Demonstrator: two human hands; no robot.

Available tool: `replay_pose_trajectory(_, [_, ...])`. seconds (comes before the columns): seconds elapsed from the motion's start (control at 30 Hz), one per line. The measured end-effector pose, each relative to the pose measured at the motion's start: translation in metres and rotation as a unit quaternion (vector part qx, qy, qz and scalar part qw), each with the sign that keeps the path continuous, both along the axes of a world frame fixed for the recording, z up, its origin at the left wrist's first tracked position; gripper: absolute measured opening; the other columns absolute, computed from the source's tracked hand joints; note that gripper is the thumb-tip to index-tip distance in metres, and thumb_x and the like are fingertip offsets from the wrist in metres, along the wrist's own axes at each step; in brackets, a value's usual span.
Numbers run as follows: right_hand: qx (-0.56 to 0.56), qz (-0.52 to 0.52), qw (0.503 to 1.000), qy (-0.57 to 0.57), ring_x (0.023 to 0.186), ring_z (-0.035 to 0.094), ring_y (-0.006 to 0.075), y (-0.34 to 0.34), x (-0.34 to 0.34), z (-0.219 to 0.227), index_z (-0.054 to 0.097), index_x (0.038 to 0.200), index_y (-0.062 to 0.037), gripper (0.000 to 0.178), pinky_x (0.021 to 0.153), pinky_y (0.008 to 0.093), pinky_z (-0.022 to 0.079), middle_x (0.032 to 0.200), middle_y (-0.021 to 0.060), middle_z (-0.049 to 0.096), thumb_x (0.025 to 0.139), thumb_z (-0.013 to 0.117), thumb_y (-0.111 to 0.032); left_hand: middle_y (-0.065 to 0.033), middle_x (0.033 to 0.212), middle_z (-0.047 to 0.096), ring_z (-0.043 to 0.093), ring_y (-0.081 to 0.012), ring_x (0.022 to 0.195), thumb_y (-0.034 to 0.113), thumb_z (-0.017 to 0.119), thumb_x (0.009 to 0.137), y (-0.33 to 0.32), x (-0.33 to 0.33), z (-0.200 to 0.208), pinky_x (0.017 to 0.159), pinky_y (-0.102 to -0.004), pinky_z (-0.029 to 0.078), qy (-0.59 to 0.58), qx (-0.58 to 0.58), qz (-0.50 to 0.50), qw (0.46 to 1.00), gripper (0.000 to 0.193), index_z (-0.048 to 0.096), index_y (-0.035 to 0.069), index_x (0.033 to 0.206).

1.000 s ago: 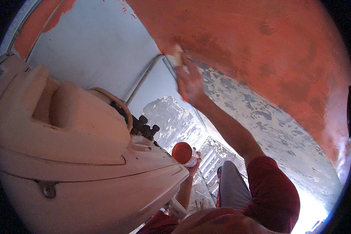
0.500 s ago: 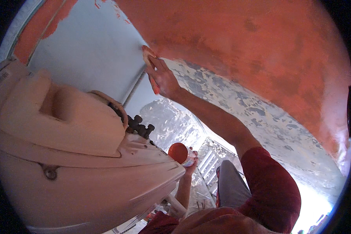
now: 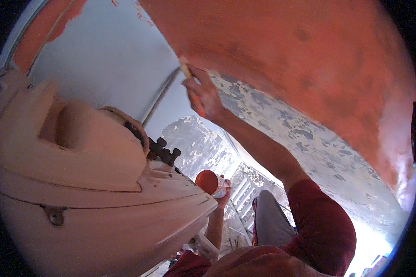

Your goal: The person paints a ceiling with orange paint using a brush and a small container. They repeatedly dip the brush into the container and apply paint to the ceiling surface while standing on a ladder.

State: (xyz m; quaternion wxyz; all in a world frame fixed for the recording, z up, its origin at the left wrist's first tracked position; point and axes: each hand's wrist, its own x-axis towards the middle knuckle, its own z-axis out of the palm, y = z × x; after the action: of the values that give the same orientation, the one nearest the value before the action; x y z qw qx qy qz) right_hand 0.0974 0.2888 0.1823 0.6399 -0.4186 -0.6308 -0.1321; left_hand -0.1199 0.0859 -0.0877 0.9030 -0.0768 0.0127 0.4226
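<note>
My right hand (image 3: 204, 94) is raised to the corner where the pale blue wall (image 3: 101, 60) meets the orange-red wall (image 3: 272, 51). Its fingers close round a paintbrush (image 3: 186, 69), whose tip is blurred at the edge of the orange-red paint. Some orange-red colour also shows beside the palm. Lower down, my left hand (image 3: 223, 194) grips a round paint can (image 3: 209, 183) from its far side. The can is tilted, so its orange-red inside faces up toward me. Most of the left fingers are hidden behind it.
A large pale casing (image 3: 92, 221) with rounded edges fills the left side, close to the can. Black knob-like fittings (image 3: 164, 152) stick up from it. A pipe (image 3: 162, 94) runs along the blue wall. Below the orange-red paint the wall is patchy (image 3: 286, 120). A slatted ladder-like frame (image 3: 245, 196) stands below.
My right hand and the brush have moved a little right and down along the corner edge. The paint can stays almost in place in my left hand; the view has shifted slightly.
</note>
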Motion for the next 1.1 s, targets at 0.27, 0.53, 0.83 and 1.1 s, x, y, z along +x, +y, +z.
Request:
replay_pose_trajectory(0.27, [-0.103,-0.004,0.989,0.104,0.120,0.051,0.0439,-0.042,0.022,-0.042,0.064,0.105,-0.0059,0.024,0.100,0.0474,0.044,0.135,0.0271,0.048,0.082,0.061,-0.003,-0.0183,0.133,0.053,0.048,-0.0371,0.118,0.044,0.072,0.081,0.001,0.013,0.009,0.088,-0.0458,0.049,-0.011,0.017,-0.009,1.000,0.063,0.055,0.011,0.132])
replay_pose_trajectory(0.53, [0.053,-0.329,0.942,0.026,0.111,0.055,0.0576,-0.334,0.071,-0.064,0.060,0.093,0.0000,0.008,0.083,0.0532,0.057,0.126,0.0380,0.047,0.095,0.057,-0.007,-0.0178,0.130,0.055,0.049,-0.0367,0.116,0.045,0.070,0.082,-0.005,0.024,0.008,0.086,-0.0458,0.050,0.010,0.002,-0.045,0.999,0.062,0.054,0.012,0.132])
replay_pose_trajectory(0.83, [-0.014,-0.348,0.937,-0.009,0.127,0.034,0.0446,-0.184,0.025,-0.090,0.072,0.095,-0.0131,0.028,0.102,0.0538,0.028,0.137,0.0235,0.036,0.070,0.080,-0.023,-0.0178,0.133,0.054,0.049,-0.0387,0.116,0.048,0.067,0.083,-0.012,0.007,-0.007,0.086,-0.0473,0.050,-0.004,-0.022,-0.047,0.999,0.061,0.055,0.011,0.131])
replay_pose_trajectory(1.1, [-0.002,-0.226,0.974,-0.018,0.125,0.035,0.0455,0.023,-0.041,-0.053,0.064,0.093,-0.0068,0.057,0.099,0.0600,0.031,0.134,0.0276,0.040,0.043,0.078,-0.029,-0.0156,0.131,0.055,0.049,-0.0342,0.116,0.040,0.072,0.078,-0.014,-0.031,-0.014,0.086,-0.0436,0.049,0.017,-0.063,0.024,0.998,0.060,0.057,0.009,0.128])
